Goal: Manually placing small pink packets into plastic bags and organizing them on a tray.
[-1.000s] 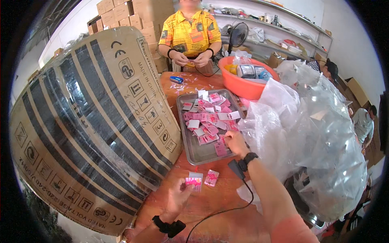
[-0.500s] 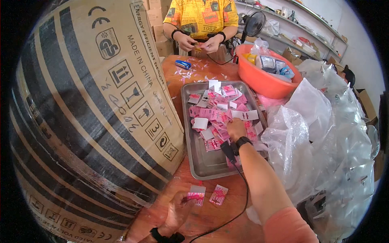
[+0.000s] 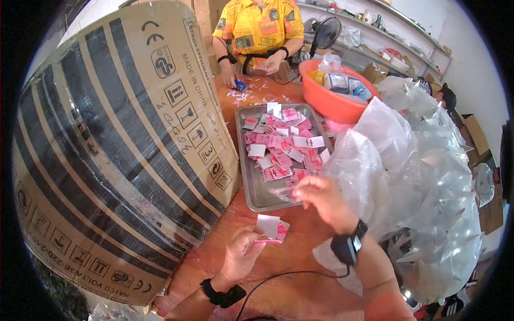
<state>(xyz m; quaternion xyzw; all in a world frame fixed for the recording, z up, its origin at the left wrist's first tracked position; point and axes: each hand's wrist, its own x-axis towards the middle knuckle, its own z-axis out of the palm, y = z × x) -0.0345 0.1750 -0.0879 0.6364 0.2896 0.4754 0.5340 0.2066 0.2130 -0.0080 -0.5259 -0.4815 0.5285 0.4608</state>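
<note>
the big brown striped cardboard box (image 3: 118, 155) hides the left side of the reddish wooden table (image 3: 300, 289) and the left rim of the grey metal tray (image 3: 251, 187). the heap of clear crinkled plastic bags (image 3: 423, 187) covers the table's right side and part of the orange plastic basin (image 3: 332, 101); what lies in the basin is too small to tell. the right hand (image 3: 321, 198) is blurred, and whether its fingers pinch anything cannot be told. the left hand (image 3: 243, 251) covers one end of the small pink and white packets (image 3: 270, 227). both forearms are cut off by the lower edge. the person in the yellow shirt (image 3: 257, 27) is cut off at the top.
</note>
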